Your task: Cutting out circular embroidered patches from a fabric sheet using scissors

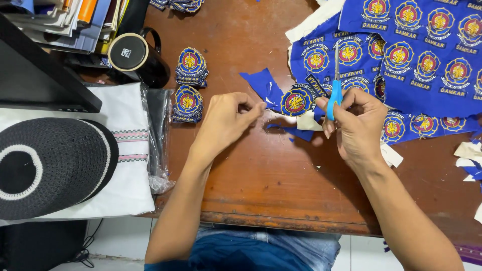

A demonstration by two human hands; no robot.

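Note:
My left hand (227, 120) pinches the edge of a blue cloth piece (266, 88) that carries a round embroidered badge (296, 102) in blue, yellow and red. My right hand (357, 125) grips blue-handled scissors (335, 90), blades pointing away from me, right next to that badge. A large blue fabric sheet (427, 60) with several identical badges in rows lies just beyond my right hand.
Two stacks of cut-out badges (189, 85) sit left of my left hand, near a black mug (134, 55). A black and white knitted cap (45, 168) rests on folded white cloth in plastic (128, 150). White and blue scraps (469, 155) lie at the right. The brown wooden table (271, 175) edge is near me.

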